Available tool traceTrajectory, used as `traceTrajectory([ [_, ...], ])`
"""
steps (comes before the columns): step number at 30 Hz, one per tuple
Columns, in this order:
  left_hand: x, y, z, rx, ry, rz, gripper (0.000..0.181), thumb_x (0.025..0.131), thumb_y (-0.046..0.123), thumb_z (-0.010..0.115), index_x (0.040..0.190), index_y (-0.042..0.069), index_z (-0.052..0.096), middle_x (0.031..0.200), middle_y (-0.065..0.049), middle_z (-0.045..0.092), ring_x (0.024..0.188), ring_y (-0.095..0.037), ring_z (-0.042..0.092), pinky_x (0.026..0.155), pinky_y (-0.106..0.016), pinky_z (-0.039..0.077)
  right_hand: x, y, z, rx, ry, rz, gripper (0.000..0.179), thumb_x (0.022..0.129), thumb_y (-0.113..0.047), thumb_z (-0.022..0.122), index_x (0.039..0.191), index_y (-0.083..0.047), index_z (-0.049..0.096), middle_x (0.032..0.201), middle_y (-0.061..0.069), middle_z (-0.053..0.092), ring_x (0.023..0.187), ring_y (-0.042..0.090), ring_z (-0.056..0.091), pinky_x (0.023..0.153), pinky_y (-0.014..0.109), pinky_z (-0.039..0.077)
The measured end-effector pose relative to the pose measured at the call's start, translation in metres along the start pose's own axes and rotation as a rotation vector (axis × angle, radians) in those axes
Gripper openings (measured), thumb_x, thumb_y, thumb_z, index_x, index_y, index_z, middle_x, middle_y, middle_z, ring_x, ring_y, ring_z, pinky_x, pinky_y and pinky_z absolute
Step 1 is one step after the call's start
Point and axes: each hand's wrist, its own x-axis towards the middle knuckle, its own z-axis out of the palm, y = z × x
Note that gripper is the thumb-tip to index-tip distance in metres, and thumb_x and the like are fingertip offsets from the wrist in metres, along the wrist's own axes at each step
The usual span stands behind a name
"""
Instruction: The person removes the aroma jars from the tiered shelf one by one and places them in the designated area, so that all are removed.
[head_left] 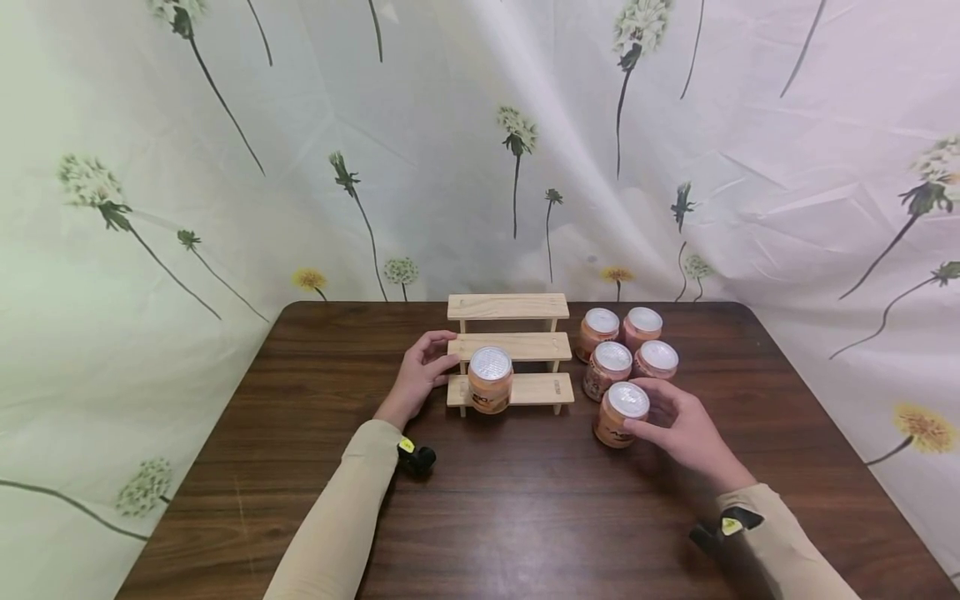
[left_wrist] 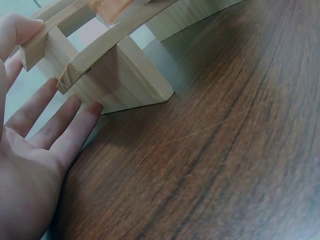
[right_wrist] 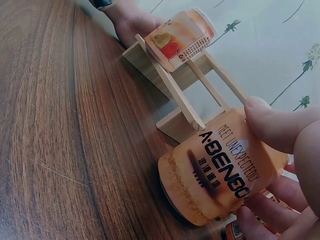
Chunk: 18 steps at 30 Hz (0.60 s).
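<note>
A three-step wooden display stand (head_left: 511, 347) stands at the back of the table. My left hand (head_left: 420, 375) holds the left end of its middle step between thumb and index finger; the other fingers (left_wrist: 75, 130) stretch along the side panel. One orange jar (head_left: 491, 382) with a silver lid rests on the bottom step, toward the left. With thumb and fingers, my right hand (head_left: 686, 429) grips a second orange jar (right_wrist: 210, 170) by its side, right of the stand. Whether that jar's base touches the table cannot be told.
Several more lidded jars (head_left: 611, 367) stand grouped right of the stand, just behind my right hand. The dark wooden table (head_left: 525, 517) ends at the back against a hanging sheet (head_left: 450, 167) printed with dandelions.
</note>
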Motion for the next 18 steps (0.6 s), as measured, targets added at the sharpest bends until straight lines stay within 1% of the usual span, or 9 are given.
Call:
traceTrajectory([
  [2, 0.001, -0.001, 0.000, -0.004, 0.000, 0.000, 0.042, 0.101, 0.010, 0.071, 0.141, 0.010, 0.058, 0.141, -0.015, 0.057, 0.115, -0.019, 0.063, 0.081, -0.033, 0.061, 0.000, 0.000, 0.000, -0.006, -0.002, -0.003, 0.058, 0.090, -0.018, 0.087, 0.139, -0.002, 0.061, 0.132, 0.016, 0.067, 0.116, 0.020, 0.068, 0.094, 0.018, 0.052],
  [4, 0.001, -0.001, 0.000, -0.002, 0.001, 0.001, 0.042, 0.101, 0.011, 0.071, 0.141, 0.010, 0.058, 0.141, -0.015, 0.057, 0.114, -0.019, 0.063, 0.081, -0.033, 0.061, 0.000, -0.001, -0.001, -0.009, -0.004, -0.009, 0.059, 0.090, -0.019, 0.086, 0.140, -0.002, 0.061, 0.134, 0.016, 0.067, 0.117, 0.020, 0.067, 0.094, 0.018, 0.052],
  [10, 0.001, -0.001, 0.000, 0.003, 0.001, 0.003, 0.042, 0.101, 0.011, 0.072, 0.141, 0.010, 0.058, 0.141, -0.015, 0.057, 0.113, -0.018, 0.063, 0.080, -0.032, 0.060, 0.000, -0.005, -0.004, 0.047, -0.005, -0.029, 0.060, 0.089, -0.016, 0.087, 0.141, -0.004, 0.060, 0.137, 0.017, 0.066, 0.117, 0.009, 0.066, 0.096, 0.016, 0.051],
  [13, 0.000, 0.000, 0.000, 0.004, 0.003, 0.005, 0.042, 0.100, 0.011, 0.072, 0.140, 0.010, 0.059, 0.141, -0.015, 0.057, 0.113, -0.018, 0.063, 0.080, -0.032, 0.060, 0.002, -0.010, -0.006, 0.073, 0.005, -0.038, 0.059, 0.089, -0.015, 0.087, 0.141, -0.005, 0.061, 0.138, 0.015, 0.066, 0.118, 0.007, 0.066, 0.097, 0.015, 0.051],
  [16, -0.001, 0.000, 0.000, 0.005, 0.004, 0.006, 0.042, 0.100, 0.011, 0.072, 0.140, 0.010, 0.059, 0.140, -0.015, 0.057, 0.113, -0.018, 0.063, 0.079, -0.032, 0.060, 0.004, -0.019, -0.009, 0.064, 0.025, -0.066, 0.058, 0.089, -0.016, 0.087, 0.141, -0.005, 0.061, 0.138, 0.015, 0.067, 0.120, 0.011, 0.066, 0.097, 0.017, 0.052],
  [18, -0.001, 0.001, 0.000, 0.002, 0.003, 0.008, 0.042, 0.100, 0.011, 0.072, 0.140, 0.010, 0.059, 0.140, -0.014, 0.057, 0.113, -0.019, 0.063, 0.080, -0.033, 0.061, 0.006, -0.026, -0.010, 0.059, 0.040, -0.090, 0.059, 0.089, -0.014, 0.087, 0.141, -0.004, 0.061, 0.138, 0.017, 0.067, 0.122, 0.017, 0.067, 0.099, 0.020, 0.053],
])
